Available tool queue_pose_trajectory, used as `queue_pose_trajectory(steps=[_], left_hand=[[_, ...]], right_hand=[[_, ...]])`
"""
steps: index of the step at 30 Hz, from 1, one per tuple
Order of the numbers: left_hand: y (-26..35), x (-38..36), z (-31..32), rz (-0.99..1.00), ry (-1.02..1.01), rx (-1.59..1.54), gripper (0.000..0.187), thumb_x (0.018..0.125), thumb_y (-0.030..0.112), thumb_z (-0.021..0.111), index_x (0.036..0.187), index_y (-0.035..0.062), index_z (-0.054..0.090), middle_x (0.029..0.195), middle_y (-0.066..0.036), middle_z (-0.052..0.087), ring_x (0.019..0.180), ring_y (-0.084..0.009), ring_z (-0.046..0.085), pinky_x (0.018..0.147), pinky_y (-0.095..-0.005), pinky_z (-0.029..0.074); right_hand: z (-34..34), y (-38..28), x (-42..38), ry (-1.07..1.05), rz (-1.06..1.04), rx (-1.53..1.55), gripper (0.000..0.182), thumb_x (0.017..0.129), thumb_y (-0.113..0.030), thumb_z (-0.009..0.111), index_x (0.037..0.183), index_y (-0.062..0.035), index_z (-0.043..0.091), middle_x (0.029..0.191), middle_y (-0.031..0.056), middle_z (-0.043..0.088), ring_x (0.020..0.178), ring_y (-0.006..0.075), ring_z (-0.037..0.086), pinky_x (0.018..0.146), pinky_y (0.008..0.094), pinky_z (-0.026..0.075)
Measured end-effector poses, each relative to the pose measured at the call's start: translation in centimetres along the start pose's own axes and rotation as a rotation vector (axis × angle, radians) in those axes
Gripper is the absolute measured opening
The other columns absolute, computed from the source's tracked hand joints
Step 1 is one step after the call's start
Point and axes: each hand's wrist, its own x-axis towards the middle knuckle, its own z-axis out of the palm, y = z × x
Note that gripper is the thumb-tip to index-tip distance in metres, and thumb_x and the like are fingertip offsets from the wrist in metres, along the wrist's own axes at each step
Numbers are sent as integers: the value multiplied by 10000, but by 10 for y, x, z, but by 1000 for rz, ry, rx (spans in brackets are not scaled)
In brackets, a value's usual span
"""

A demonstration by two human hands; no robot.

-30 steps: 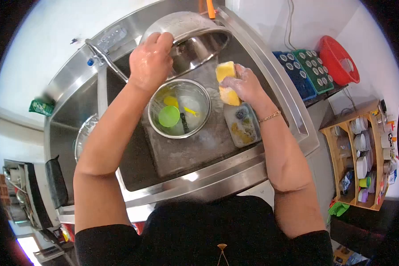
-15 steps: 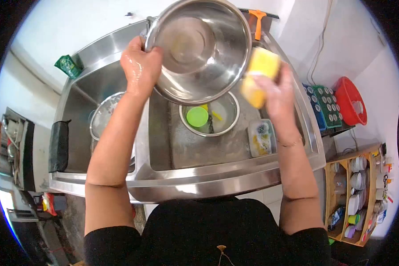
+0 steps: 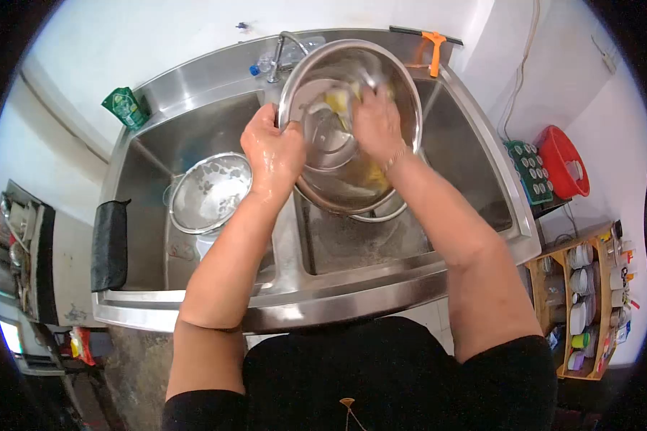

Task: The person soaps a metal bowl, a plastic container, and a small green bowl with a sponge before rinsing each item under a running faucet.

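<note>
Yellow sponge (image 3: 337, 100) pressed inside a big metal bowl (image 3: 326, 146)

The left hand (image 3: 275, 152) pinches the big metal bowl by its rim, holding it tilted above the right basin (image 3: 474, 176) of the sink, its open side facing the person. The right hand (image 3: 378, 123) reaches into it, its grip closed over the yellow sponge (motion blurs the fingers). The rim of a second bowl (image 3: 383, 217) shows just below; whether the two touch, I cannot tell. A round foamy dish (image 3: 212, 190) sits in the left basin (image 3: 147, 169). Behind stands the tap (image 3: 274, 66), and an orange squeegee (image 3: 436, 53) lies at the back right corner.
</note>
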Motion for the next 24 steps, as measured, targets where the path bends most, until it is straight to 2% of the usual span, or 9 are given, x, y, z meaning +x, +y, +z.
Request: queue_pose_trajectory(steps=[1, 4, 6, 7, 11, 15, 20, 22, 24], left_hand=[[-5, -1, -3, -4, 25, -22, 77, 649, 63, 506, 653, -13, 493, 575, -157, 509, 529, -228, 486, 557, -347, 404], [-15, 4, -7, -23, 47, -105, 73, 653, 58, 498, 646, -11, 477, 565, -142, 495, 515, -206, 452, 546, -336, 395], [-17, 4, -9, -46, 32, -151, 75, 653, 57, 495, 638, -10, 468, 559, -135, 487, 510, -198, 436, 542, -333, 391], [-14, 5, -12, -59, 27, -129, 70, 650, 53, 496, 635, -9, 469, 554, -131, 484, 509, -192, 434, 541, -330, 391], [-15, 11, -16, -49, -3, -88, 53, 643, 46, 496, 630, -3, 482, 542, -118, 479, 507, -178, 426, 539, -312, 391], [-16, 17, -38, -12, 36, -177, 45, 641, 41, 496, 630, -1, 484, 533, -109, 473, 503, -171, 408, 533, -300, 389], [-30, 25, -49, 20, 73, -170, 68, 640, 45, 509, 615, -3, 468, 529, -111, 465, 507, -159, 381, 526, -286, 387], [-31, 24, -53, -11, 74, -180, 70, 642, 52, 510, 621, -6, 478, 532, -114, 470, 506, -162, 385, 528, -286, 388], [-32, 25, -62, -47, 74, -188, 74, 644, 59, 511, 627, -9, 487, 535, -116, 474, 505, -165, 389, 531, -287, 390]], right_hand=[[0, -7, -11, -133, 136, -19, 243, 755, -134, 530, 952, 5, 555, 1007, 184, 494, 843, 338, 519, 749, 421, 432], [-13, -46, -46, -91, -163, -361, 227, 795, -143, 508, 964, 4, 547, 1001, 189, 491, 870, 339, 507, 761, 406, 425], [-33, -86, -34, -358, 116, 301, 248, 734, -97, 529, 957, -4, 584, 1026, 199, 481, 977, 347, 446, 827, 418, 388], [-28, -92, -28, -358, 124, 302, 248, 734, -97, 529, 957, -4, 584, 1026, 199, 481, 977, 347, 446, 827, 418, 388], [3, -82, 32, 250, 83, 409, 247, 735, -87, 511, 961, -9, 576, 970, 196, 470, 950, 346, 443, 817, 408, 384], [-10, -49, 35, 197, 87, 95, 245, 739, -73, 501, 967, -26, 575, 953, 194, 468, 938, 337, 447, 798, 407, 392], [-3, -114, -6, -190, 153, -50, 282, 726, -97, 511, 996, -29, 561, 922, 199, 479, 935, 340, 445, 809, 428, 374], [-22, -143, 8, -71, 108, 712, 279, 727, -113, 502, 986, -25, 555, 972, 211, 454, 947, 353, 432, 821, 434, 361], [9, -149, 40, 200, 56, 622, 269, 714, -124, 519, 966, -39, 558, 987, 206, 451, 941, 361, 431, 810, 421, 364]])
